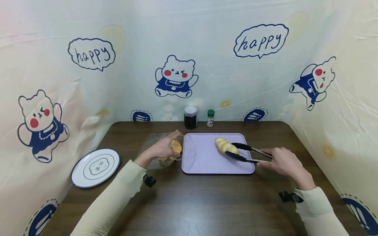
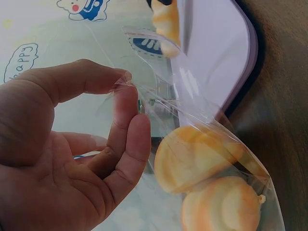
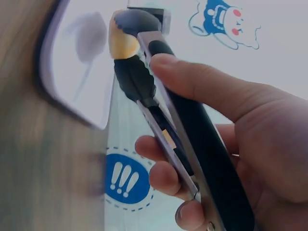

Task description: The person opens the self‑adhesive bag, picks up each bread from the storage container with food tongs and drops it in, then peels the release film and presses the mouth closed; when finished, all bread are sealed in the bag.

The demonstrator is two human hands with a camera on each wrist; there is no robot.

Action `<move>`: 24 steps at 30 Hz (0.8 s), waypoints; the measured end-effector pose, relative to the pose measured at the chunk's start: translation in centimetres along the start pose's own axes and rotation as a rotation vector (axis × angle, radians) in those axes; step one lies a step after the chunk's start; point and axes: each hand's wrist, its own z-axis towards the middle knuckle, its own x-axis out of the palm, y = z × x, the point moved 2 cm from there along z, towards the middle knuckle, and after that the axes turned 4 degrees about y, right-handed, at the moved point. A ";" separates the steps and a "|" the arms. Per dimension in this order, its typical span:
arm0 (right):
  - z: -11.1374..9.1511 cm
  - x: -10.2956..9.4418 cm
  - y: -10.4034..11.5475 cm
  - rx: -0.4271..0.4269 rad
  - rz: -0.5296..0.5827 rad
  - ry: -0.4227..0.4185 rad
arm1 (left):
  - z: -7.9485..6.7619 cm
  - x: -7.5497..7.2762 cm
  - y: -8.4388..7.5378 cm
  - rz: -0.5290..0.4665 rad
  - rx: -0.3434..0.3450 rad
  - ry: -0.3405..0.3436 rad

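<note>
Backdrop cloth (image 1: 138, 29): pale, printed with bears and "happy" bubbles, wraps back and both sides. Worktop (image 1: 206, 203): dark wood grain. Tray (image 1: 200, 160): light purple, rounded corners, about mid-worktop. Plate (image 1: 95, 167): white, dark rim, printed centre, at the left edge of the worktop, well apart from the tray. Plastic bag (image 1: 152, 141): clear, left of the tray, its film reaching over the tray's left edge. Tongs (image 1: 240, 158): metal arms, black tips, black grip panel; come in over the tray from the right

Left hand (image 1: 162, 148): at the bag; wrist view shows thumb and a fingertip pinching the thin film, other fingers bent, palm clear of the bread. Right hand (image 1: 282, 160): holds the tongs, thumb on the black panel, other fingers curled against the opposite arm

Bread roll (image 1: 223, 145): ridged, yellowish, over the right half of the tray, near end between the tong tips, one on each side; can't tell if it touches the tray. Bagged rolls (image 2: 221, 207): at least two, side by side in the film. Jar (image 1: 190, 118): dark, pale lid, behind the tray. Shaker (image 1: 210, 119): green cap, just right of the jar
</note>
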 end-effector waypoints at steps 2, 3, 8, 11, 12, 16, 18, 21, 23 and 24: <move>0.2 -0.2 0.5 -0.023 0.015 -0.004 | -0.1 0.0 0.0 -0.003 0.000 0.000; 0.3 -0.3 0.8 -0.036 0.023 -0.002 | -0.1 0.0 0.0 -0.003 0.002 0.001; 1.0 -0.7 2.2 -0.092 0.036 0.005 | 0.0 0.1 0.2 -0.011 0.002 0.008; 1.2 -0.9 2.9 -0.132 0.045 0.005 | 0.1 0.1 0.3 -0.005 0.009 0.010; 1.3 -1.0 3.2 -0.147 0.050 0.001 | 0.1 0.2 0.3 -0.001 0.012 0.010; 1.6 -1.1 4.2 -0.189 0.064 -0.006 | -0.1 0.1 0.2 0.006 0.018 0.011; 1.8 -1.2 4.7 -0.192 0.074 0.004 | -0.1 0.1 0.1 0.003 0.017 0.013; 2.2 -1.3 5.4 -0.206 0.082 0.029 | -0.2 0.1 0.1 -0.001 0.015 0.016; 2.4 -1.4 5.9 -0.217 0.091 0.044 | -0.2 0.0 0.1 -0.001 0.017 0.017; 2.5 -1.4 6.1 -0.225 0.092 0.050 | -0.2 0.0 0.1 0.000 0.019 0.016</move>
